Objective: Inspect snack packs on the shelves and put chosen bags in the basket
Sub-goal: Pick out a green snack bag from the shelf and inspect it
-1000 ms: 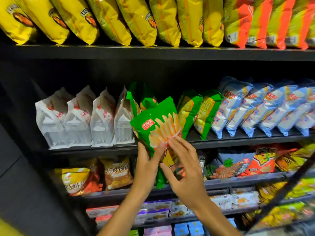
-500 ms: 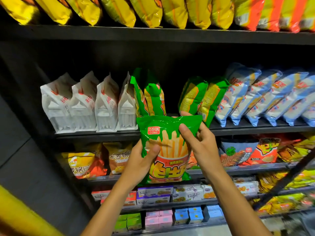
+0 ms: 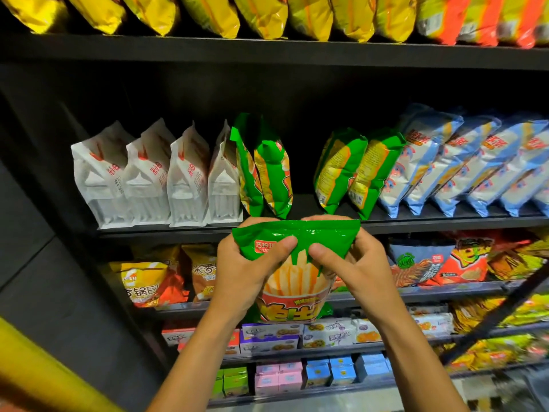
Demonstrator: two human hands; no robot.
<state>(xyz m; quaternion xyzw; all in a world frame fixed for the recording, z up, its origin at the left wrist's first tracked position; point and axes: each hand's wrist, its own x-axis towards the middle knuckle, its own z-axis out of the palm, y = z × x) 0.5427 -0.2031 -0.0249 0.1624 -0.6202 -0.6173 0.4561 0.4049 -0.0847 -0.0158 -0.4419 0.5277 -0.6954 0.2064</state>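
Note:
A green snack bag printed with french fries and a red cup hangs upright in front of the shelves. My left hand grips its upper left part, thumb across the front near the red logo. My right hand grips the upper right part, thumb on the front. Both thumbs nearly meet at the bag's middle. More green bags of the same kind stand on the middle shelf just above, with a gap beside them. No basket is in view.
White pouches stand left on the middle shelf, blue-white bags right. Yellow bags fill the top shelf. Lower shelves hold orange bags and small boxes. A yellow object sits bottom left, a dark bar slants right.
Both hands pulled the green bag off the middle shelf and down toward me, turning it upright. My thumbs have moved closer together across its top front.

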